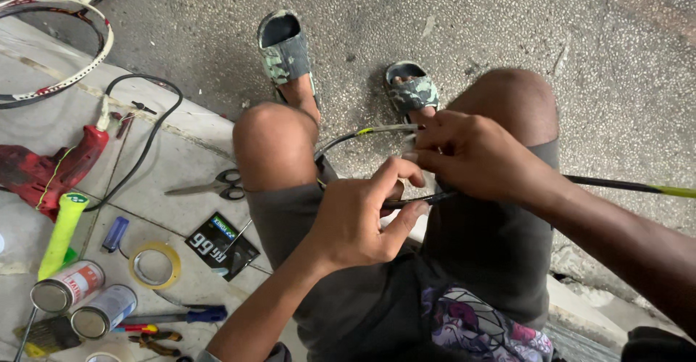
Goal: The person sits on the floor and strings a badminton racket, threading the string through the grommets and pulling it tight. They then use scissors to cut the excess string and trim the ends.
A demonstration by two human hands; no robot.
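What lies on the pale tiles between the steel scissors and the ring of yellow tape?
In the head view, a small black printed packet lies between the scissors and tape ring.

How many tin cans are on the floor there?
2. Both lie at the lower left: one tin can with a white and red label, and beside it a second tin can with a bluish label. More could be hidden beyond the frame edge.

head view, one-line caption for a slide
Seated person's left hand and right hand grip a dark racket frame across the knees, tools beside.
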